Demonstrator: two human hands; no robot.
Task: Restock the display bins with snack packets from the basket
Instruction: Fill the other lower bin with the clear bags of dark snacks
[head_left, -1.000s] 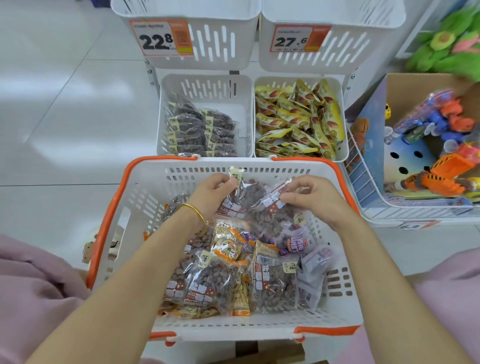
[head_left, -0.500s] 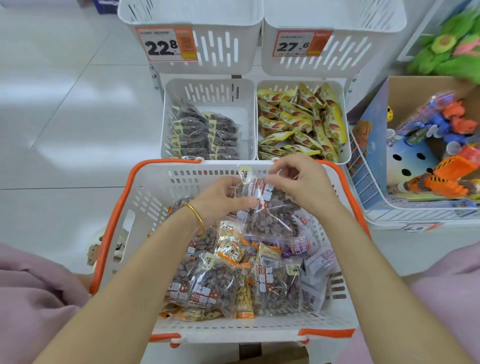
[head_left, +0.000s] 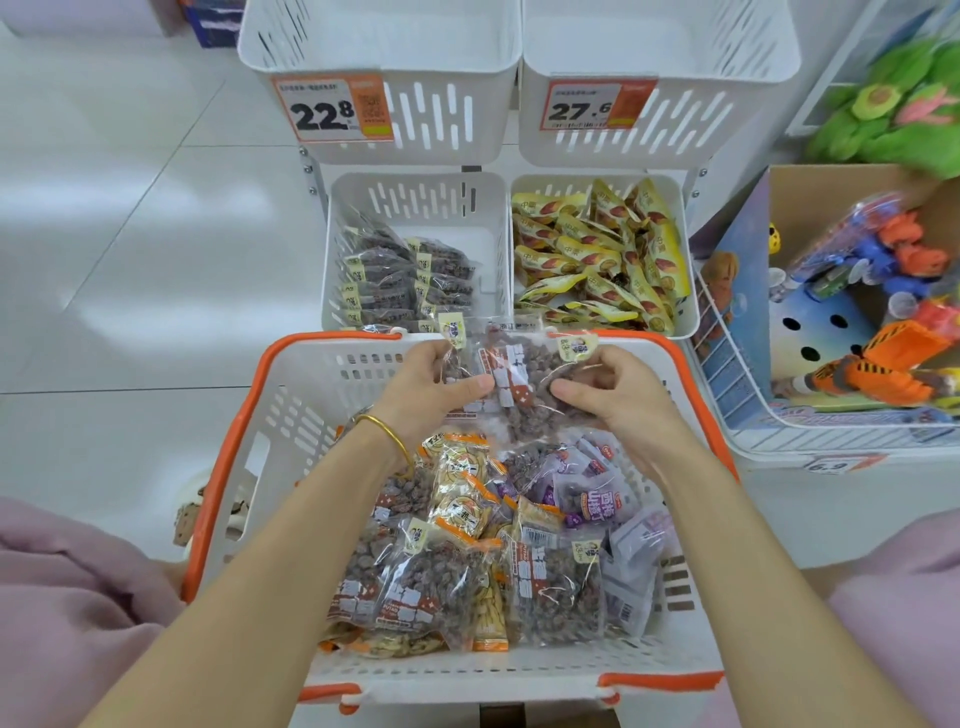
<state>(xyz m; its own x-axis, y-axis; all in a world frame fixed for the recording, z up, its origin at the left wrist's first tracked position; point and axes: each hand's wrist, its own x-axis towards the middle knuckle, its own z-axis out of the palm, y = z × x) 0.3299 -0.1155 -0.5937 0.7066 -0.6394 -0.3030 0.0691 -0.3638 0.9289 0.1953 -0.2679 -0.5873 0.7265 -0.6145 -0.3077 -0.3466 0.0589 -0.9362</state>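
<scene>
I've lifted the packets (head_left: 519, 382) off the heap to the far rim of the basket (head_left: 236, 457), mid-frame. My left hand (head_left: 428, 387) and right hand (head_left: 621, 397) pinch them from either side. They match the left bin (head_left: 415, 200), likely their destination.

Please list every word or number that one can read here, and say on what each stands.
"22.8": left price tag on the upper left bin.
"27.6": right price tag on the upper right bin.
"6.9": tag on the wire rack, somewhat blurred.
Chinese print on the purple packet, the yellow packets and the held clear packets: too small or blurred to read.
</scene>
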